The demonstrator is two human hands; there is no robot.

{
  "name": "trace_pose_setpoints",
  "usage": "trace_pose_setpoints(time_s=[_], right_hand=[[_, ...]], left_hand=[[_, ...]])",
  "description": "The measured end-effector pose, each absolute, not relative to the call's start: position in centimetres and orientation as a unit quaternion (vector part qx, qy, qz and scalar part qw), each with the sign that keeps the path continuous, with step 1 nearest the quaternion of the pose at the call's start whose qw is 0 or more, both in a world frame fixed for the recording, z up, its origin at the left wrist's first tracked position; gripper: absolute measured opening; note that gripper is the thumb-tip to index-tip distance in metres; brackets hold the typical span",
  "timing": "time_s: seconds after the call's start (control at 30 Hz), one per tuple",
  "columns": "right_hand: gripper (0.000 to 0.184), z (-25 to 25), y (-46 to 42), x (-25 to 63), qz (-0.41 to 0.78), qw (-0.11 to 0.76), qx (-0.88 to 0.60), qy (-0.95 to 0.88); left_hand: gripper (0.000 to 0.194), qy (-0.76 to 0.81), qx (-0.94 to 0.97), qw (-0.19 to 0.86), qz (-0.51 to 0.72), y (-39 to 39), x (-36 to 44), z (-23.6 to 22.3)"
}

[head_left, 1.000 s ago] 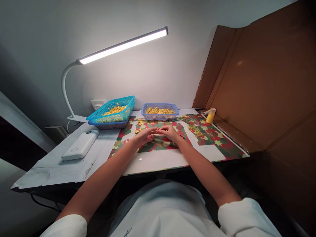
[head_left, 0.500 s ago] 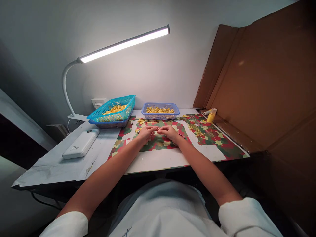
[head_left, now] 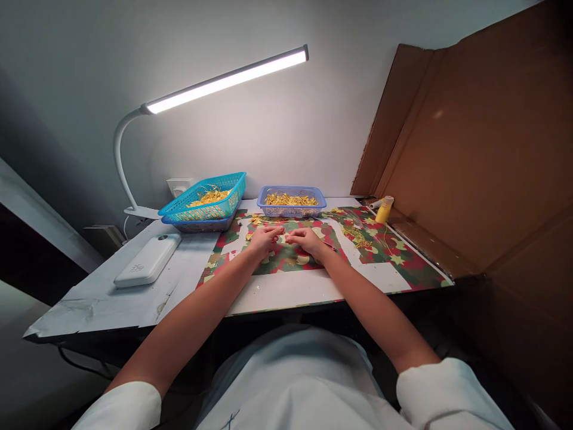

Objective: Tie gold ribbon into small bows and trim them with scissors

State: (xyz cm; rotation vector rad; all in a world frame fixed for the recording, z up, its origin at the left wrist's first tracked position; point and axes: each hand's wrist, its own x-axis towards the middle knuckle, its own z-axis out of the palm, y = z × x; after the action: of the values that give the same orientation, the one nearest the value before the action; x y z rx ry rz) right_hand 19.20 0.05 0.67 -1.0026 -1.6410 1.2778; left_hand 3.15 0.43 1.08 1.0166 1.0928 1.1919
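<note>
Lying on a camouflage-patterned sheet [head_left: 286, 263], gold pieces [head_left: 264, 220] sit just beyond the left hand [head_left: 265, 240]. Its fingertips and those of the right hand [head_left: 308, 240] curl near each other (whether they close on anything, I cannot tell). Farther back, a lavender basket [head_left: 290, 212] and a tilted turquoise basket [head_left: 212, 211] contain more gold pieces beneath a lit lamp [head_left: 228, 82].

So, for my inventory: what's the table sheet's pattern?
The sheet is red, green and cream camouflage; see head view.
</note>
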Motion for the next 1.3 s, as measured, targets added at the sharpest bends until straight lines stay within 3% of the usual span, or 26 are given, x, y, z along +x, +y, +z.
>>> trace_pose_setpoints(time_s=[0.17, 0.4, 0.83, 1.03, 1.3], right_hand=[[0.020, 0.8, -0.2, 19.2, 0.501, 0.413, -0.391, -0.653], [0.017, 0.7, -0.1, 19.4, 0.505, 0.409, -0.403, -0.644], [0.012, 1.1, -0.6, 19.4, 0.504, 0.411, -0.408, -0.640], [0.014, 0.8, -0.1, 19.4, 0.479, 0.439, -0.444, -0.617], [0.026, 0.2, 0.3, 18.3, 0.478, 0.405, -0.394, -0.672]], left_hand=[[0.035, 0.461, 0.434, 0.543, 0.551, 1.2, 3.0, 0.7], [0.043, 0.480, 0.452, 0.549, 0.514, 1.3, 2.3, 0.6], [0.033, 0.461, 0.432, 0.545, 0.551, 1.6, 1.5, 0.9], [0.033, 0.457, 0.432, 0.567, 0.532, 1.2, 2.0, 1.2], [0.042, 0.458, 0.461, 0.572, 0.501, 0.8, 2.4, 1.2]])
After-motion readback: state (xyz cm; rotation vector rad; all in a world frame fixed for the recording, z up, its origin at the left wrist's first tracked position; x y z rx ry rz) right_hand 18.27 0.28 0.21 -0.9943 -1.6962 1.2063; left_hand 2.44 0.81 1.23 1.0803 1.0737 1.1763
